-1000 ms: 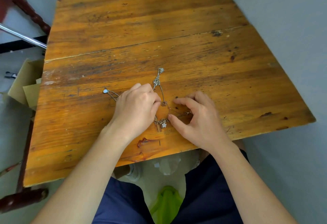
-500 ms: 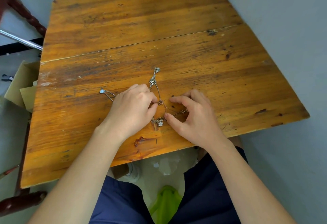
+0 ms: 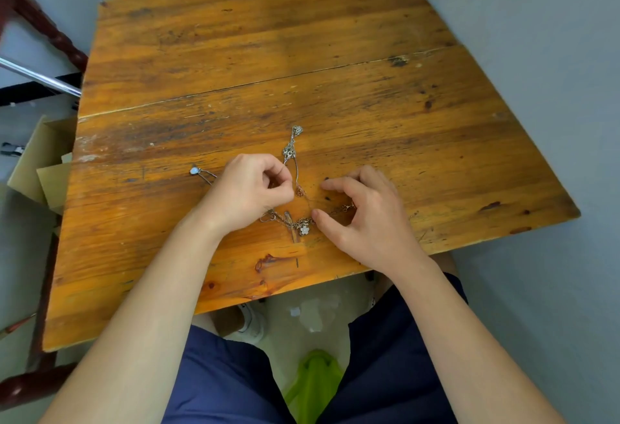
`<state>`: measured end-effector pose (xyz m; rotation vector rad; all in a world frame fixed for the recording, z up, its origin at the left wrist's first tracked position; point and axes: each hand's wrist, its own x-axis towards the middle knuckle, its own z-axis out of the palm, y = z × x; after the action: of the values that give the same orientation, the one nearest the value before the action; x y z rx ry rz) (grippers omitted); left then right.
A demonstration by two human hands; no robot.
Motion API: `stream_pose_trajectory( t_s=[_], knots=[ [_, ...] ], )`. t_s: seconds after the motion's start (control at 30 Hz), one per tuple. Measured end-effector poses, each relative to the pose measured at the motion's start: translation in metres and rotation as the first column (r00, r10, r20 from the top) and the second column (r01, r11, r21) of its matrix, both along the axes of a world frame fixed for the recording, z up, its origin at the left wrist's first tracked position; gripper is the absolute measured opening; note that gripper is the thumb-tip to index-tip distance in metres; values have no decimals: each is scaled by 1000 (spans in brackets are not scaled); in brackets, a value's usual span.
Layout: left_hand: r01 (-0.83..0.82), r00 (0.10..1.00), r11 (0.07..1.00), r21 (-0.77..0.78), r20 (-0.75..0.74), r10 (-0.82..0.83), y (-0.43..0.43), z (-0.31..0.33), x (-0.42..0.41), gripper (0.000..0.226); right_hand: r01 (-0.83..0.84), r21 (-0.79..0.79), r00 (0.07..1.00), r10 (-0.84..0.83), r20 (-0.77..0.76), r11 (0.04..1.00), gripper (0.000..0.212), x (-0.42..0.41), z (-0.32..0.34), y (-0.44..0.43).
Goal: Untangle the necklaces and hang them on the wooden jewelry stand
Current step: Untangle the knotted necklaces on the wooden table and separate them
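Untangling stage; no stand is in view and nothing has been hung yet. The necklaces (image 3: 297,222) lie knotted on the surface (image 3: 235,54) at lower centre of the frame, between the two hands. One strand trails left to a blue pendant (image 3: 194,171), and another runs up to a cluster of silver charms (image 3: 289,152).

Method, as judged here: draw a single strand slowly away from the knot while the knot is pinned flat. Slack should be fed toward the tangle instead of pulling it tight. The loose blue pendant at left looks like the best end to trace and free first. A sharp tug would probably cinch the fine chains around the white flower charm (image 3: 304,230).

Pose: the left hand (image 3: 250,190) sits left of centre, knuckles up and fingers curled in. Its thumb and forefinger pinch the thin strand that leads up to the silver charms. The right hand (image 3: 365,219), right of centre, forms a half-open arch. Its forefinger tip is set down on the wood and its thumb tip presses the edge of the knot beside the flower charm. Nothing is visibly pinched between them. Both forearms enter from the bottom edge.
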<state>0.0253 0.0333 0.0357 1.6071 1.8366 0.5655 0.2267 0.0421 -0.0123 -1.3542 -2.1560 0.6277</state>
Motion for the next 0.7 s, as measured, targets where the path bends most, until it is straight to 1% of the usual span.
stream_pose_trajectory(
  t_s=[0.17, 0.37, 0.5, 0.63, 0.7],
  knots=[
    [-88, 982, 996, -12, 169, 88, 7, -2, -3, 3, 11, -12, 1000, -12, -24, 1000, 42, 0, 2, -1],
    [-128, 930, 991, -34, 343, 131, 13, -8, -12, 12, 27, -28, 998, -29, -54, 999, 36, -3, 1, 0],
    [-141, 913, 989, -39, 381, 145, 12, -11, -13, 14, 74, -51, 992, -78, -98, 996, 29, -8, 5, 3],
    [-155, 903, 987, -50, 399, 162, 10, -12, -13, 13, 113, 47, 993, -114, 33, 993, 32, -22, 8, 6],
    [-159, 897, 986, -49, 410, 165, 9, -12, -12, 13, 126, 75, 992, -128, 21, 989, 22, -26, 4, 7]
  ],
)
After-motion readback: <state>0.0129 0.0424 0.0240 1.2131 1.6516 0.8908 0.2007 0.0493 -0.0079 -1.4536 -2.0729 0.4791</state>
